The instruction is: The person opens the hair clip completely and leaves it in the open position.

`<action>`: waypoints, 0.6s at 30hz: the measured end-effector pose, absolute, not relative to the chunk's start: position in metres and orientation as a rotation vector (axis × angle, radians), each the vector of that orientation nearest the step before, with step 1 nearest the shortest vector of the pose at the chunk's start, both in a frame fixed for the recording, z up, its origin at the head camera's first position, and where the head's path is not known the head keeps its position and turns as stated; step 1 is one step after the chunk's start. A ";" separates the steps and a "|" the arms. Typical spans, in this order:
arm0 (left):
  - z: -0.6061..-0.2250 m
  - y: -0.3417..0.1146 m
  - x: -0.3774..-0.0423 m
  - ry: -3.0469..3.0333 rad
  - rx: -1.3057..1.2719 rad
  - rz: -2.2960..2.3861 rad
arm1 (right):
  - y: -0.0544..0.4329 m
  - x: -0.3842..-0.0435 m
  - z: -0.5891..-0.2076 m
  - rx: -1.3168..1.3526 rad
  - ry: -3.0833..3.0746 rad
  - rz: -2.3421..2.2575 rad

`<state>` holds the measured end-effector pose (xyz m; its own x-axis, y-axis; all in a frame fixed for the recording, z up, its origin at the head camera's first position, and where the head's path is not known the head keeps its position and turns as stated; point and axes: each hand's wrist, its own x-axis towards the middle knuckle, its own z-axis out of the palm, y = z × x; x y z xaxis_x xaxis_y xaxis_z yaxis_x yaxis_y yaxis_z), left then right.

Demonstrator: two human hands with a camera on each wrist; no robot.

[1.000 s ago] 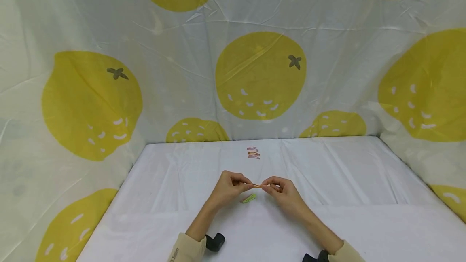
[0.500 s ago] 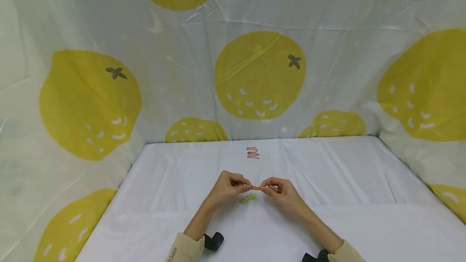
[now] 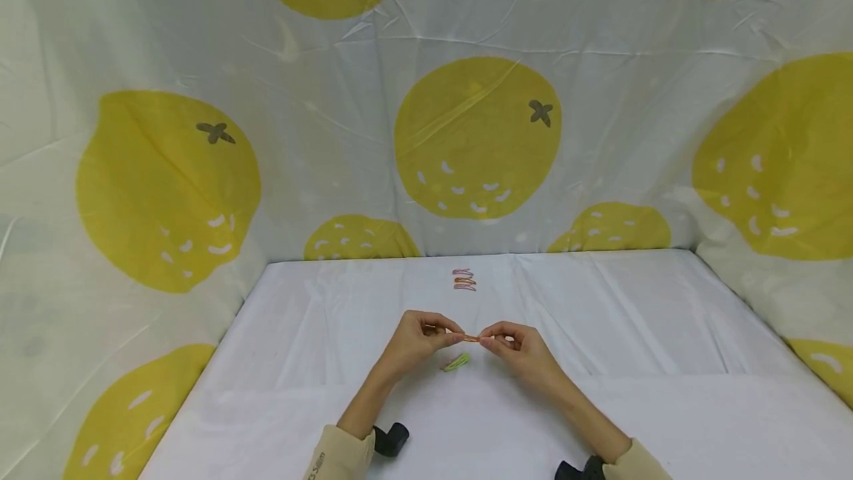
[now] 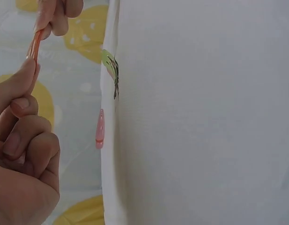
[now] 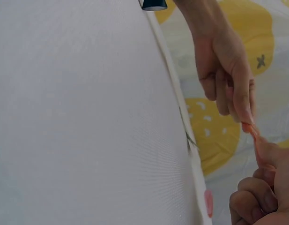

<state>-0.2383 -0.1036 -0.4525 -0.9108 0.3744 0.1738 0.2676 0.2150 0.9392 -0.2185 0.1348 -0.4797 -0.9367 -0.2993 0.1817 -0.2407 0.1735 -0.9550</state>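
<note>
My left hand and right hand meet over the middle of the white table, pinching opposite ends of one orange snap hair clip. Thumb and index finger do the gripping on each side, so the ends are covered. Just below the hands in the head view lies a light green hair clip with other small clips beside it. At the far end, a short column of pink and orange hair clips lies crosswise, spread apart. One pink clip shows near the cloth fold in the left wrist view.
A white cloth covers the table. Behind and on both sides hangs a pale curtain printed with large yellow lemons. Black camera mounts sit at both wrists, next to beige sleeves.
Both hands, with the orange hair clip between them, have shifted very slightly upward in the head view. The clips on the table stay where they were.
</note>
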 end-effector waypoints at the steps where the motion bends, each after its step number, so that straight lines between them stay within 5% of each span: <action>1: -0.453 -0.104 -0.239 2.393 0.614 1.813 | 0.135 -0.218 -0.480 -0.538 2.368 -1.914; 18: -0.456 -0.111 -0.243 2.375 0.672 1.811 | 0.137 -0.219 -0.482 -0.589 2.325 -1.956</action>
<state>-0.2428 -0.1110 -0.4556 -0.9006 0.3876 0.1969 0.2924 0.2048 0.9341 -0.2190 0.1374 -0.4823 -0.9266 -0.3150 0.2055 -0.2564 0.1291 -0.9579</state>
